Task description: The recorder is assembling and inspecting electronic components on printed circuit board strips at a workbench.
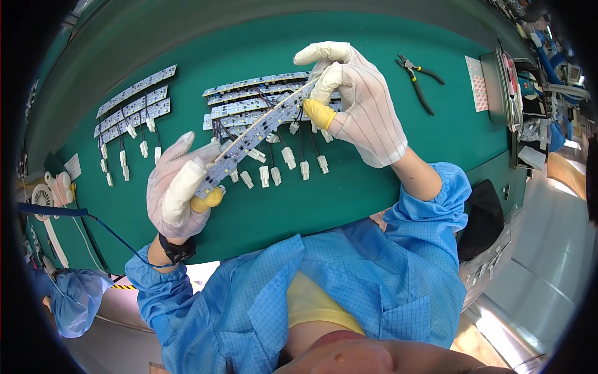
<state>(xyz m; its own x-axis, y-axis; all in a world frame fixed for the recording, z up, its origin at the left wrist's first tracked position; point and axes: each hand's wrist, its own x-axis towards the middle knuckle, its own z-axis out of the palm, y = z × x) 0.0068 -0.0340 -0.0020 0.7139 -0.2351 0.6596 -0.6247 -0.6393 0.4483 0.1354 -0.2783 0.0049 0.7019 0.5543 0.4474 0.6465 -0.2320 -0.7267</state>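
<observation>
My left hand and my right hand, both in white striped gloves with yellow thumb covers, pinch a long narrow LED circuit board at its two ends. It is held slantwise above the table, lower at the left and higher at the right, its component side showing. Behind it lies a stack of similar circuit boards, partly hidden by the held board and my right hand. White plug connectors on dark wires spread out below that stack; which wires belong to the held board I cannot tell.
More boards with wired plugs lie at the left of the green table. Pliers with black and yellow handles rest at the right, near a printed sheet. A blue cord runs to my left wrist strap. A white fan stands far left.
</observation>
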